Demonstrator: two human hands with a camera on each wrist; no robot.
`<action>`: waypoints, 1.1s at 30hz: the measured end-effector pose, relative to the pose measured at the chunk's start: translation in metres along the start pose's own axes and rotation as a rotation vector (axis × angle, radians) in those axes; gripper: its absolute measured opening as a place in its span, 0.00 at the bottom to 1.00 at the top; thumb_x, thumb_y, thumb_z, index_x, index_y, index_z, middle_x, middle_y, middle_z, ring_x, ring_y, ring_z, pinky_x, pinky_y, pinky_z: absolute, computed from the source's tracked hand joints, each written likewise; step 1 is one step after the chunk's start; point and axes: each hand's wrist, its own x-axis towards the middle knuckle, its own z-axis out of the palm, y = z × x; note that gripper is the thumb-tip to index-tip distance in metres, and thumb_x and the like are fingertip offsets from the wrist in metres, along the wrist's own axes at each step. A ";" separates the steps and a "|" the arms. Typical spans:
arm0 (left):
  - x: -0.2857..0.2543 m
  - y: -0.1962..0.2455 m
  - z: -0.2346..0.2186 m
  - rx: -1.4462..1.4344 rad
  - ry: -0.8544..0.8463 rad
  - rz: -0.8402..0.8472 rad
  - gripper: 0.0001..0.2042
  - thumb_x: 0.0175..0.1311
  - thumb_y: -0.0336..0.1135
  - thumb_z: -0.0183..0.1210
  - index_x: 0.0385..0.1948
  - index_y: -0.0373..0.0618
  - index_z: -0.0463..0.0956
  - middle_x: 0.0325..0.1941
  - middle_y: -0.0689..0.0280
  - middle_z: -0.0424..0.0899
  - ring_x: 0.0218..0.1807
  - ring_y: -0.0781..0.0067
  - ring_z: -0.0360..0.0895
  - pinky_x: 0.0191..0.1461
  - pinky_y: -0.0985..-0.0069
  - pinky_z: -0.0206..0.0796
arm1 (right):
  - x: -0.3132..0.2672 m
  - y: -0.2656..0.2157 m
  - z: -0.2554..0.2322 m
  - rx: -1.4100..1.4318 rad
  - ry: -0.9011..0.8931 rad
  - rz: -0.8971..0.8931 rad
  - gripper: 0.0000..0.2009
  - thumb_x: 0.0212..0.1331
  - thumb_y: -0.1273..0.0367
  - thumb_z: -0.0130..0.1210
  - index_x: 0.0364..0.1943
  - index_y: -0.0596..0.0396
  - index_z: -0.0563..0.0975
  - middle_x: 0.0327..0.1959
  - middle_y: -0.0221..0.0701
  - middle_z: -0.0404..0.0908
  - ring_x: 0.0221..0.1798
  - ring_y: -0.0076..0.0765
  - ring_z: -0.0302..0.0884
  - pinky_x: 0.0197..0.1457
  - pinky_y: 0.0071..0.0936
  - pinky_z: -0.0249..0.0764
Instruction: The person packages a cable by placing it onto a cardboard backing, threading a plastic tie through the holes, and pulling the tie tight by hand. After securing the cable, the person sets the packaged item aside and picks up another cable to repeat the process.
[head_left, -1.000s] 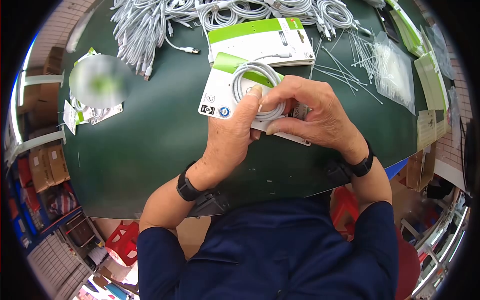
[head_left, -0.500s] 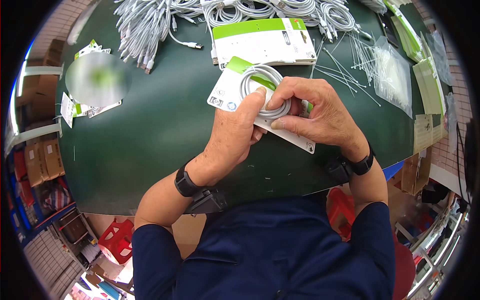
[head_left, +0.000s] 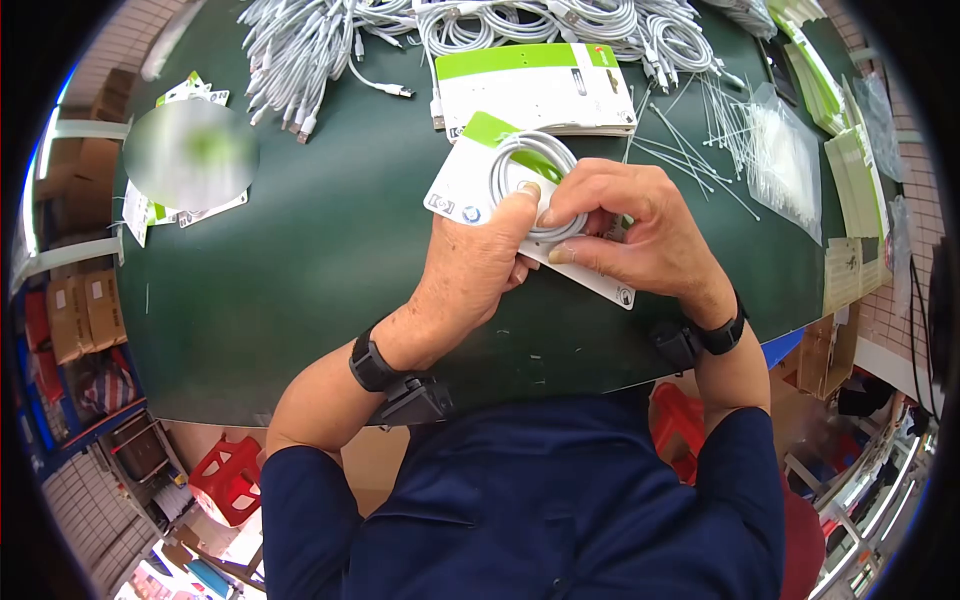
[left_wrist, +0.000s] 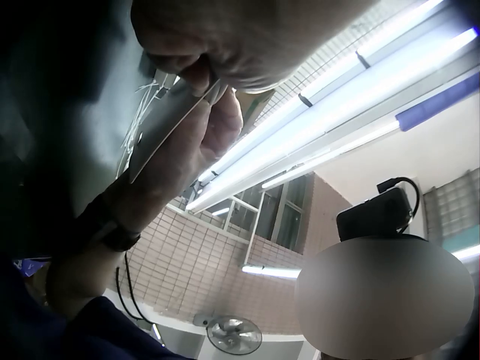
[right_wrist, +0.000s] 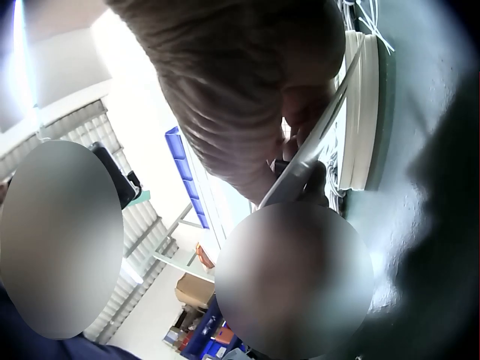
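A coiled white USB-type cable (head_left: 500, 168) lies on a white and green packaging card (head_left: 458, 185), which is tilted above the table. My left hand (head_left: 468, 262) grips the card from its lower left side, with its thumb pressing the coil against the front and its fingers behind. My right hand (head_left: 645, 230) holds the coil's right side between curled index finger and thumb. The thumb tip is right at the coil's lower edge. In the left wrist view the card (left_wrist: 161, 127) shows edge-on between both hands; the right wrist view shows its edge (right_wrist: 319, 127) too.
A stack of packaging cards (head_left: 530, 95) lies just beyond the hands. White cables (head_left: 300, 60) are heaped along the far side. Loose cable ties (head_left: 690, 160) and a bag of ties (head_left: 785, 150) are at right; finished-looking cards (head_left: 205, 215) lie at left, partly blurred.
The held card has turned clockwise, its lower right corner swinging downward, and has shifted slightly right with both hands. Both hands keep their hold on card and coil.
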 end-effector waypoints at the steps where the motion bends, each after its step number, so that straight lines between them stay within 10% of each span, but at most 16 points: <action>1: -0.001 0.001 0.000 0.016 0.009 0.015 0.13 0.73 0.36 0.57 0.52 0.39 0.73 0.33 0.66 0.80 0.20 0.84 0.72 0.17 0.83 0.62 | 0.001 -0.001 -0.001 -0.018 0.003 -0.041 0.14 0.52 0.77 0.73 0.44 0.55 0.87 0.40 0.29 0.86 0.34 0.23 0.82 0.36 0.21 0.79; 16: 0.010 0.015 0.008 0.004 0.076 0.161 0.14 0.75 0.33 0.58 0.58 0.42 0.71 0.35 0.69 0.80 0.20 0.87 0.70 0.15 0.87 0.54 | 0.007 -0.004 -0.016 -0.312 0.316 -0.375 0.21 0.49 0.75 0.74 0.50 0.50 0.85 0.55 0.34 0.85 0.44 0.38 0.87 0.44 0.29 0.84; 22: 0.027 0.025 -0.014 -0.001 0.142 0.313 0.14 0.73 0.30 0.59 0.57 0.41 0.72 0.36 0.68 0.81 0.20 0.87 0.71 0.14 0.84 0.55 | -0.017 0.021 -0.081 -0.369 0.597 0.200 0.11 0.55 0.76 0.70 0.42 0.59 0.86 0.37 0.31 0.86 0.34 0.24 0.81 0.38 0.22 0.76; 33: 0.032 0.020 -0.025 0.001 0.206 0.278 0.17 0.73 0.33 0.60 0.60 0.43 0.70 0.34 0.70 0.79 0.17 0.89 0.66 0.14 0.87 0.54 | -0.029 0.046 -0.096 -0.738 0.227 0.644 0.11 0.54 0.64 0.71 0.34 0.58 0.85 0.37 0.41 0.87 0.42 0.51 0.85 0.47 0.43 0.79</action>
